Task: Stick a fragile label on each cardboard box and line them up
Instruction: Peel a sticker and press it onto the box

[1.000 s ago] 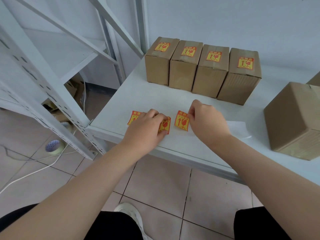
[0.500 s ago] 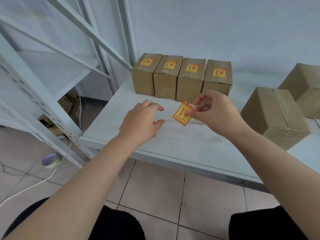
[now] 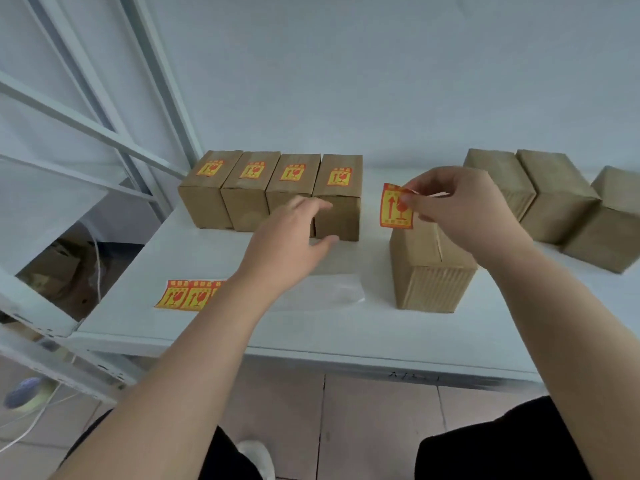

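So the right hand (image 3: pixel 460 209) is pinching a peeled fragile label (image 3: pixel 396 206) by its top corner between thumb and fingertips, letting it hang loose, probably so the sticky side doesn't grab anything before it's lined up. It's dangling right over the far end of the plain box (image 3: pixel 431 268) standing alone near the middle of the shelf (image 3: pixel 311 334), which I'd guess is the next one to get tagged. The left hand (image 3: pixel 294 237) is empty, fingers spread and relaxed, hovering over the shelf in front of the labelled row (image 3: pixel 273 192), four boxes pushed side by side at the back left, each with a label on top. More unlabelled boxes (image 3: pixel 550 199) sit off to the right. The spare labels (image 3: pixel 188 295) lie flat near the front edge, with a clear backing sheet (image 3: pixel 332 289) beside them, handy for the next peel.
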